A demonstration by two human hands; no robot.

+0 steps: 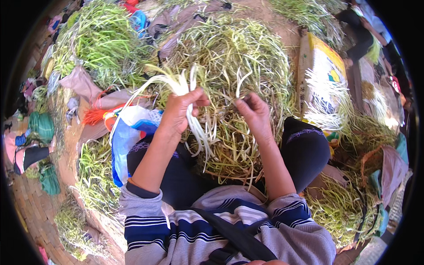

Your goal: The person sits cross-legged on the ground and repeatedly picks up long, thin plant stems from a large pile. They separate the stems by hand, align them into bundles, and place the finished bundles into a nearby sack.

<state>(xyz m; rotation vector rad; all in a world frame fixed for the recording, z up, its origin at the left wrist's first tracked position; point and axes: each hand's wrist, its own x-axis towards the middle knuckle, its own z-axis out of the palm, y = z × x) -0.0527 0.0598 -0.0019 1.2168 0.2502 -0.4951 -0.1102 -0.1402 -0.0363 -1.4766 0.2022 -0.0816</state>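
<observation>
My left hand (184,106) is closed around a bunch of pale, white-stemmed leafy stalks (179,84); their ends hang below the fist and over the wrist side. To its right, at about the same height, my right hand (253,107) pinches a thin whitish stalk (239,86) between thumb and fingers. The two hands are apart. Below and beyond them lies a big heap of yellow-green stalks and leaves (232,49), reaching down between my knees.
A printed sack (326,63) at the right carries a pile of white stalks (326,102). Green bundles (102,43) lie at the upper left. A blue and white sack (124,139) and red strings (94,116) are by my left knee. Another person (359,33) sits at the upper right.
</observation>
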